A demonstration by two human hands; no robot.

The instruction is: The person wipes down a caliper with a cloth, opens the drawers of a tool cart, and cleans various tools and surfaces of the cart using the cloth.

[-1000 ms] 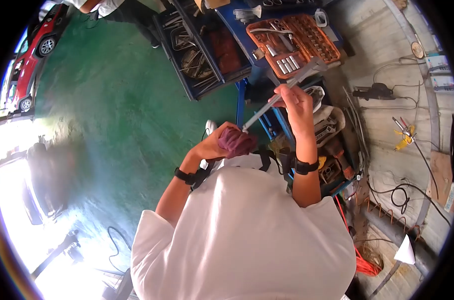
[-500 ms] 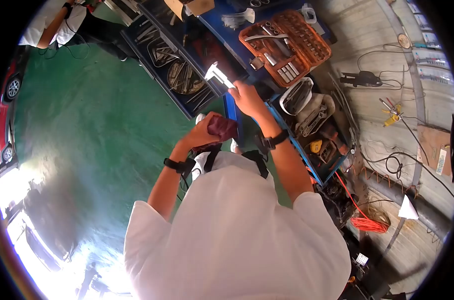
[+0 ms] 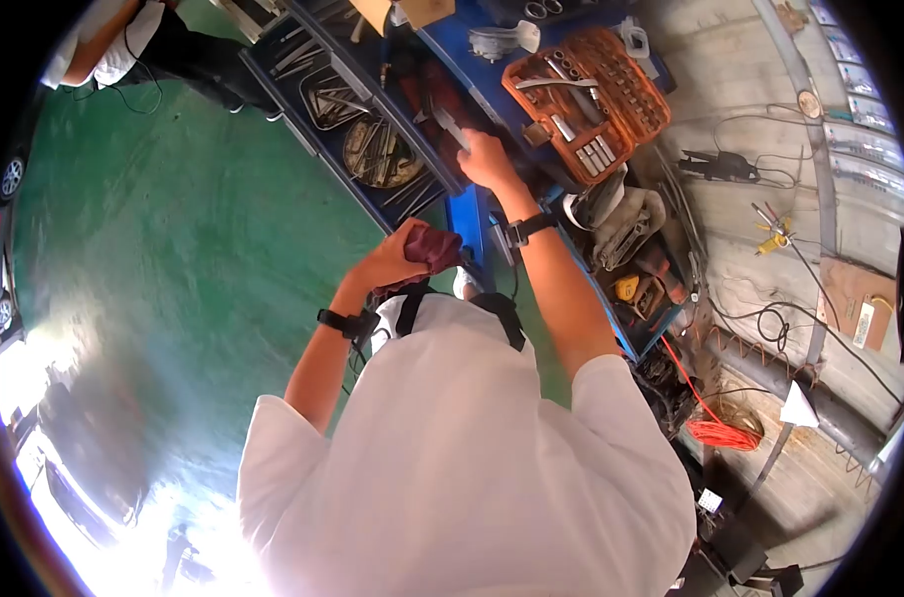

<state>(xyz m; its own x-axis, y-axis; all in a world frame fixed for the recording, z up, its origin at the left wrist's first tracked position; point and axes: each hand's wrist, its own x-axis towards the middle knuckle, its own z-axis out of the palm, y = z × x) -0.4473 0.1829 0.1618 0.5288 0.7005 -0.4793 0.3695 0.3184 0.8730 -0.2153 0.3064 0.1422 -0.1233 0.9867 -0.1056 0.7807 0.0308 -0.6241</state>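
My right hand (image 3: pixel 485 159) is closed on a metal vernier caliper (image 3: pixel 450 126), held by its end over the upper open drawer (image 3: pixel 412 80) of a blue tool cabinet. The caliper's jaws point away from me into the drawer's shaded part. Closer to my body, my left hand (image 3: pixel 390 261) grips a crumpled dark red cloth (image 3: pixel 432 249). A lower open drawer (image 3: pixel 312 149) holds a round tray (image 3: pixel 380 164) of metal tools and several loose tools.
An orange socket set case (image 3: pixel 621 129) lies open on the cabinet top, near a metal part (image 3: pixel 502 40). Right of my arm stands a blue cart (image 3: pixel 626 343) with cloths and tools. Another person (image 3: pixel 163 50) stands at the upper left. A red hose (image 3: pixel 720 434) lies lower right.
My right hand has brought the caliper slightly down into the upper drawer, where it looks darker. The left hand with the cloth has shifted slightly left. The whole view has turned a little.
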